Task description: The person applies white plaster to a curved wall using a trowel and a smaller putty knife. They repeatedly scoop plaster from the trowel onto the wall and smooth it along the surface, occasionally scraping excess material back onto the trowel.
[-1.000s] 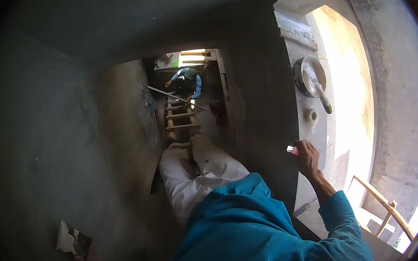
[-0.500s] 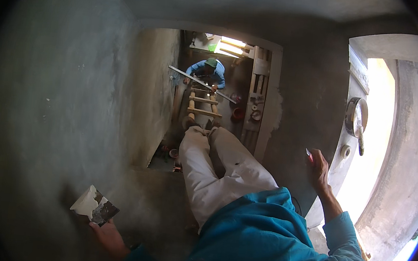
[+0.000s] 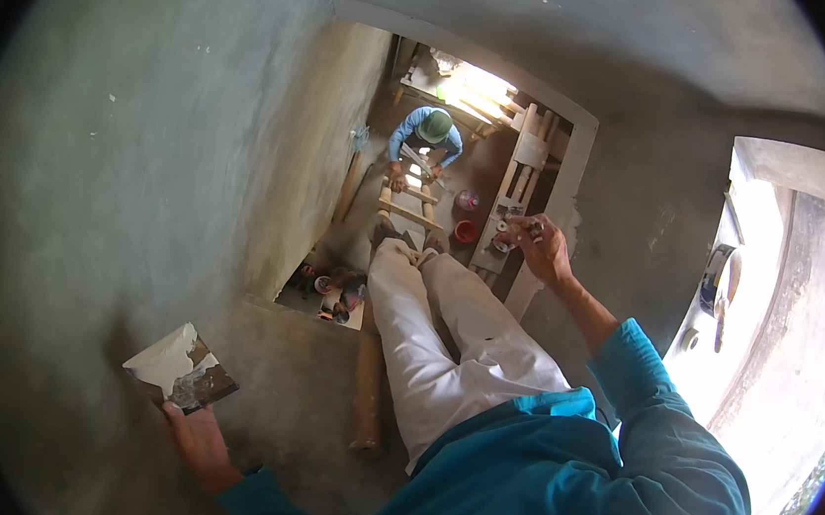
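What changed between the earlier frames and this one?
The bare right hand swung left, from the pale window ledge toward the wooden ladder in view; whether it keeps the small red tool is unclear. Unchanged: the left hand grips the square dark plate smeared with white paste.

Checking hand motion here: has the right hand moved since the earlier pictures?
Yes, leftward: the right hand was to the right of the opening's pale frame, clear of it, and now overlaps that frame in the view.

Can't tell if R hand (image 3: 546, 251) holds anything; L hand (image 3: 201, 439) part. hidden behind sq. plate (image 3: 214, 382).
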Demonstrator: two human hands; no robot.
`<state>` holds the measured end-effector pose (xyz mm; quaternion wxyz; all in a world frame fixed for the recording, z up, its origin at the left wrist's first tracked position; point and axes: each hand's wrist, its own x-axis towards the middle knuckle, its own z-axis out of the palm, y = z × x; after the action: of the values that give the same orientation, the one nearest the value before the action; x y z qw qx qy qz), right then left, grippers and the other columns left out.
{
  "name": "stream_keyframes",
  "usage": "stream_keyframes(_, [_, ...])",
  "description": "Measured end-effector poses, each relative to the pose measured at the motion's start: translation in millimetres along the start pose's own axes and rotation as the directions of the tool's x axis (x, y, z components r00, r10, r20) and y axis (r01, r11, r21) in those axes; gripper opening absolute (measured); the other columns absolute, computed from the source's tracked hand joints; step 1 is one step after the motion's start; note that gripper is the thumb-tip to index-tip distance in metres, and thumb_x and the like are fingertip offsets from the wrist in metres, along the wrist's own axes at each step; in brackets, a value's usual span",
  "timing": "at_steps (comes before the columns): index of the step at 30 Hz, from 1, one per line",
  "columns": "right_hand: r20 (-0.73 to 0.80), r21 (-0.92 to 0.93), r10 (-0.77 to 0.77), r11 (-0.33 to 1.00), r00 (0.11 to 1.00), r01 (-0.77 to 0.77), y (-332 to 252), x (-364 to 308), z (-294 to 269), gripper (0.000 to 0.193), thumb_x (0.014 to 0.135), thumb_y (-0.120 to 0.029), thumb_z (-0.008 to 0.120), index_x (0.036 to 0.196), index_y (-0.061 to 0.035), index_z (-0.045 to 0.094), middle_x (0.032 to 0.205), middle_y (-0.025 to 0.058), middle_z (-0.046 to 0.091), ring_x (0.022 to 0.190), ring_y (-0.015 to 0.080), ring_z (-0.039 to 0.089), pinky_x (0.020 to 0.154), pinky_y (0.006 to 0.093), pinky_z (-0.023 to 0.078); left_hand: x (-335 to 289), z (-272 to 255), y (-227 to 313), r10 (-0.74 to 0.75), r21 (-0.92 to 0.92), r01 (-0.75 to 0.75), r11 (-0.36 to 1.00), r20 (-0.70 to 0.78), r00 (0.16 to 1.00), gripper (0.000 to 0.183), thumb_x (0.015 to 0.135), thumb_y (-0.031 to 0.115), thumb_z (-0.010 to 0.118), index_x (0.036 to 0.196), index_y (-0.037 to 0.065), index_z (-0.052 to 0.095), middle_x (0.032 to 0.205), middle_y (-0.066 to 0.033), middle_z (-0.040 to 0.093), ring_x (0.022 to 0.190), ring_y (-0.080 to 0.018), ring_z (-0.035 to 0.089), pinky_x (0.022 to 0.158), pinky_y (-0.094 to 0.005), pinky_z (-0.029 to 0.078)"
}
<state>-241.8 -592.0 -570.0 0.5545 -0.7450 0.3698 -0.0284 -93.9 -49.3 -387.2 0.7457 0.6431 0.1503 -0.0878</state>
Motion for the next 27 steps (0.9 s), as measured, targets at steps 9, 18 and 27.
stream_keyframes(9, [-0.033,0.292,0.312,0.911,0.949,-0.290,15.0,55.6,44.4,0.029,0.092,-0.021,0.073,0.113,-0.0016,0.068,0.090,0.0046,0.070,0.078,0.0128,0.066,0.067,0.0259,0.054,-12.1,-3.0,-1.2,0.033,0.324,-0.029,0.945,-0.007,0.999,0.063,0.104,0.035,0.054,0.154,0.003,0.031,0.156,-0.0122,0.038,0.141,-0.0273,0.039,0.117,-0.0491,0.030])
stream_keyframes(18, [0.003,0.635,0.461,0.685,0.887,-0.358,52.0,72.6,70.8,0.032,0.096,-0.011,0.063,0.123,0.0055,0.061,0.106,0.0127,0.068,0.094,0.0189,0.069,0.084,0.0281,0.060,-13.6,2.4,-35.0,-0.086,-0.170,0.059,0.984,-0.153,0.984,0.064,0.101,0.031,0.060,0.148,-0.006,0.036,0.149,-0.0167,0.044,0.136,-0.0295,0.045,0.117,-0.0473,0.035])
stream_keyframes(27, [0.108,0.552,0.572,0.646,0.813,-0.528,94.2,72.2,101.0,0.030,0.095,-0.003,0.060,0.124,0.0082,0.060,0.111,0.0150,0.064,0.096,0.0233,0.068,0.088,0.0310,0.061,-17.4,-13.0,-87.3,-0.081,-0.259,0.047,0.965,-0.120,0.989,0.066,0.099,0.029,0.064,0.151,0.001,0.036,0.151,-0.0130,0.045,0.136,-0.0276,0.046,0.115,-0.0486,0.037])
